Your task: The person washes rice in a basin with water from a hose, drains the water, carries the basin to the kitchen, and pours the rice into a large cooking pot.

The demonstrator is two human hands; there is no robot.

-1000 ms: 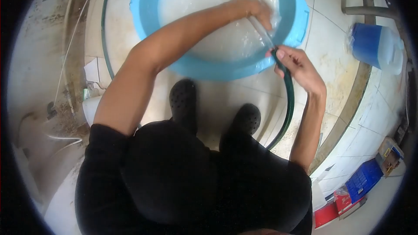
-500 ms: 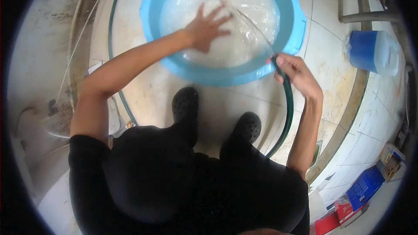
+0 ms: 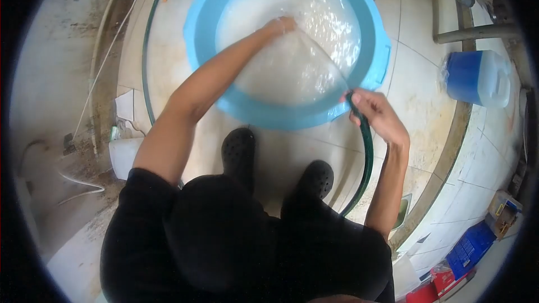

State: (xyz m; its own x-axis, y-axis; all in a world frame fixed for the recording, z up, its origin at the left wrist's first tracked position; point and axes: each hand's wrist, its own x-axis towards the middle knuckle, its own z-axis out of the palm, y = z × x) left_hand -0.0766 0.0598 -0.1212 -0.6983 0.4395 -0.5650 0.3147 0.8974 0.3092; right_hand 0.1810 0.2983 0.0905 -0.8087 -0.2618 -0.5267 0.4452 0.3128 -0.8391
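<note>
The blue tub (image 3: 245,111) sits on the tiled floor (image 3: 418,92), just ahead of two dark clogs (image 3: 238,154), and holds cloudy, whitish water (image 3: 264,78). The green hose (image 3: 366,160) curves up beside the right clog, its mouth at the tub's near right rim. The right hand (image 3: 382,116) grips the hose close to that mouth, the fingers closed around it with the thumb on top, so the hose end lies between them. From it a thin stream (image 3: 323,53) arcs over the water to the left hand (image 3: 279,26), which is inside the tub, near the middle. Its fingers are partly hidden at the water, and whether they are open or closed cannot be told. A jug (image 3: 477,77) of blue liquid stands right of the tub, well apart from it.
</note>
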